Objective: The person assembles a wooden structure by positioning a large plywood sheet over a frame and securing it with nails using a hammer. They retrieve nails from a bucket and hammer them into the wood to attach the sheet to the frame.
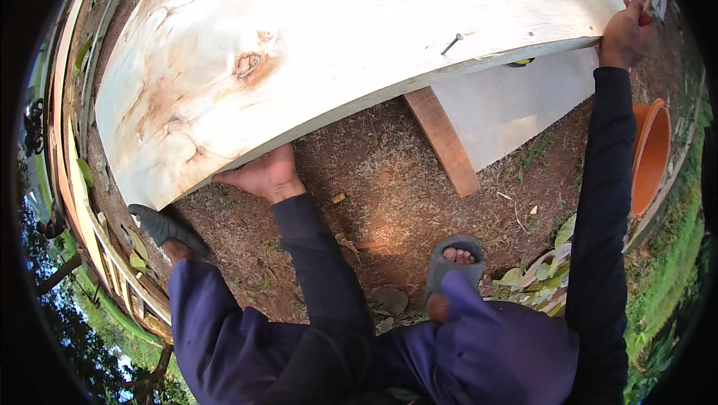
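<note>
A wide pale wooden board (336, 38) with a dark knot lies slanted across the upper view, its near edge raised off the ground. My left hand (269, 175) holds that edge from below, palm up, with its fingertips hidden under the wood. At the board's right end, my right hand (622, 37) is closed around a red-handled tool with a grey metal part (658, 0), perhaps a hammer; blur hides its exact kind. A nail (452, 44) stands tilted out of the board's face near the edge. Farther right, a small nail head (531, 34) shows.
Beneath the board, a brown wooden plank (446, 143) and a pale flat panel (508, 109) lie on bare soil. A yellow-and-black object (521, 63) is partly hidden there. An orange bucket (652, 158) lies beyond my right forearm. Long wood strips (71, 143) line the left side.
</note>
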The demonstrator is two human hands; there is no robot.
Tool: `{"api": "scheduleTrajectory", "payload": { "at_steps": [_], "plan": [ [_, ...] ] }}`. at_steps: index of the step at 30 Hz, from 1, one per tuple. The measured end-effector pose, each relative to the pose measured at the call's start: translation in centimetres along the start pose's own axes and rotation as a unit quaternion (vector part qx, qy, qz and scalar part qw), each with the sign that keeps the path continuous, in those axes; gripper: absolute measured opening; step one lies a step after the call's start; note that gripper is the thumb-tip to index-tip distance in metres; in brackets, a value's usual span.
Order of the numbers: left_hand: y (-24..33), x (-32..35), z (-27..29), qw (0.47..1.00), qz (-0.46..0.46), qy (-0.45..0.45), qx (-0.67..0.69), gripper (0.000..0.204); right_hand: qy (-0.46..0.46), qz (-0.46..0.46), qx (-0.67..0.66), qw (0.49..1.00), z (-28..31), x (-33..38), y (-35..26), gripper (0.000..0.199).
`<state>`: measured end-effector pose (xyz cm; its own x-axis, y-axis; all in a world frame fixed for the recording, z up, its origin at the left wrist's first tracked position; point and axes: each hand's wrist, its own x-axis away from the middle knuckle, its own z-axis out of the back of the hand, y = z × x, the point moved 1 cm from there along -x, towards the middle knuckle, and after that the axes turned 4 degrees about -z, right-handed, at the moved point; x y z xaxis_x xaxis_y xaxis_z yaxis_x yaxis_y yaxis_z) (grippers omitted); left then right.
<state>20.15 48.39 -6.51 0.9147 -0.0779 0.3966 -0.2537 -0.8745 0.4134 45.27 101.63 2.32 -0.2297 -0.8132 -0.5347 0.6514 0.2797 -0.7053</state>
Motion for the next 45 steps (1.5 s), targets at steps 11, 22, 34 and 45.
{"api": "scheduleTrajectory", "payload": {
  "at_steps": [11,22,34,45],
  "plan": [
    [-1.6,1.4,-3.3,0.994,-0.049,0.069,-0.064,0.108,0.023,0.008,0.031,0.999,0.5,-0.2,-0.6,0.038],
    [-0.6,0.3,-0.6,0.996,-0.044,0.037,-0.067,0.120,-0.017,0.018,0.043,0.999,1.8,0.6,-0.1,0.041],
    [0.2,-0.7,0.1,0.999,-0.027,-0.021,-0.040,0.101,-0.103,0.045,0.204,0.973,3.6,2.1,-2.0,0.042],
    [-0.5,4.0,-2.9,0.990,-0.056,0.083,-0.102,0.107,-0.109,0.055,0.205,0.971,3.1,1.7,-1.0,0.045]
  ]
}}
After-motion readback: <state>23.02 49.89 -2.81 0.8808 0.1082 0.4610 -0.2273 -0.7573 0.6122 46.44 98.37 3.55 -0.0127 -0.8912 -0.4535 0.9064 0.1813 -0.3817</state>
